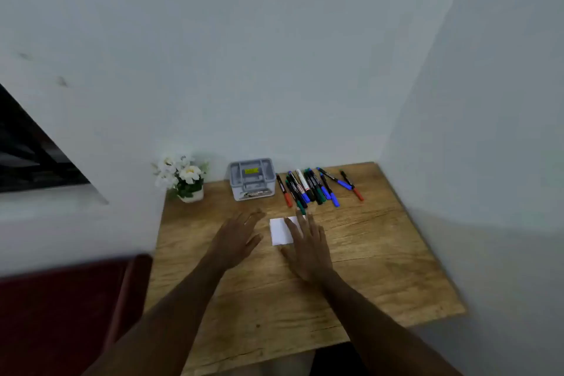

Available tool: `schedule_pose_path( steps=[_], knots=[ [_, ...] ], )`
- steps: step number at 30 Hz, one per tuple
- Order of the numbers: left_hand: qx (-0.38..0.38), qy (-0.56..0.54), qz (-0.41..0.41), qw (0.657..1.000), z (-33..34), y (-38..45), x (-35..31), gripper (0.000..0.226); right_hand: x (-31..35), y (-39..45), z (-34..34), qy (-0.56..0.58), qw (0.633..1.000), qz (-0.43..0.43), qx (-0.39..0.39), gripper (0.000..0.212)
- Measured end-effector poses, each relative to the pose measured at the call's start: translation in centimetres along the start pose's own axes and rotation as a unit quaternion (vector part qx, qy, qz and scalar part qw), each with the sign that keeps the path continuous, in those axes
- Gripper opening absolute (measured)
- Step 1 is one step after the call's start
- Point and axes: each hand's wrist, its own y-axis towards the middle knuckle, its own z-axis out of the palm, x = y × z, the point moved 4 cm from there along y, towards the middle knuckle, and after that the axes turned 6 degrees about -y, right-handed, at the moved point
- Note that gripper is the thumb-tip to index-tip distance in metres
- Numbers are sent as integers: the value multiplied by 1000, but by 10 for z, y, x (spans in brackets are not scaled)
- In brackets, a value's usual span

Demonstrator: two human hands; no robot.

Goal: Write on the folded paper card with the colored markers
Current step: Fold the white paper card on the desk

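Both hands flat, fingers straight: my right hand (308,246) overlaps the card (281,230) mid-table (381,268); left hand (236,236) beside it. Card: light, slides easily; I pin one edge. Markers (311,185) lie beyond.

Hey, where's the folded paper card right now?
In the head view, the folded paper card lies mid-table, partly under the right hand, just in front of the markers.

A wooden table (381,253) sits in a corner of pale walls (274,55), dimly lit.
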Motion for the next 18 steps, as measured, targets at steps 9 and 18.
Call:
schedule_pose_path(
  steps=[9, 18],
  knots=[
    [81, -15, -63, 995, 50, 41, -33, 41, -57, 30, 17, -9, 987, -154, 46, 67],
    [38, -49, 6, 998, 65, 49, -5, 43, -73, 59, 25, 32, 971, -206, -118, 38]
  ],
)
